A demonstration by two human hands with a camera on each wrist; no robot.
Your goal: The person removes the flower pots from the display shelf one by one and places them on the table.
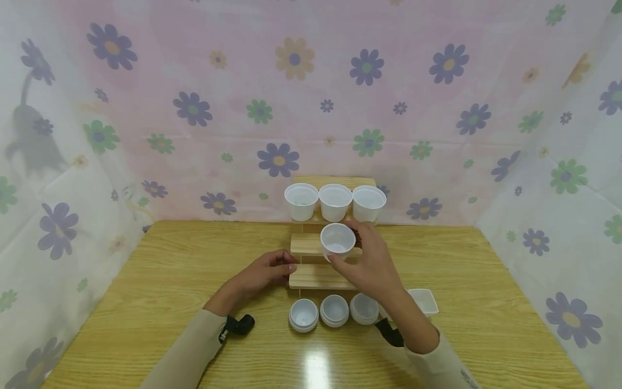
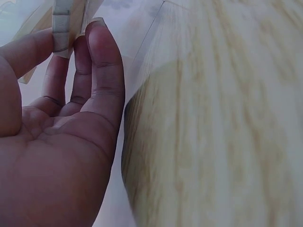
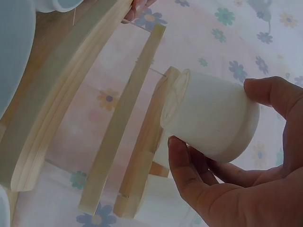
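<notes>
In the head view my right hand [image 1: 374,259] holds a small white plastic cup [image 1: 337,237] over the middle step of a tiered wooden stand [image 1: 318,276]. The right wrist view shows this cup [image 3: 213,113] between thumb and fingers, with the stand's boards [image 3: 120,123] beside it. At the stand's left side, my left hand [image 1: 264,273] pinches the end of the lower step. That board end [image 2: 61,28] sits between thumb and fingertips in the left wrist view. Three white cups [image 1: 335,202] stand in a row on the top step.
Three short round white jars [image 1: 304,314] line up on the wood-grain table [image 1: 204,335] in front of the stand. A white squarish dish [image 1: 424,301] lies to their right, partly behind the right forearm. Flower-printed cloth [image 1: 223,135] rises behind and at both sides.
</notes>
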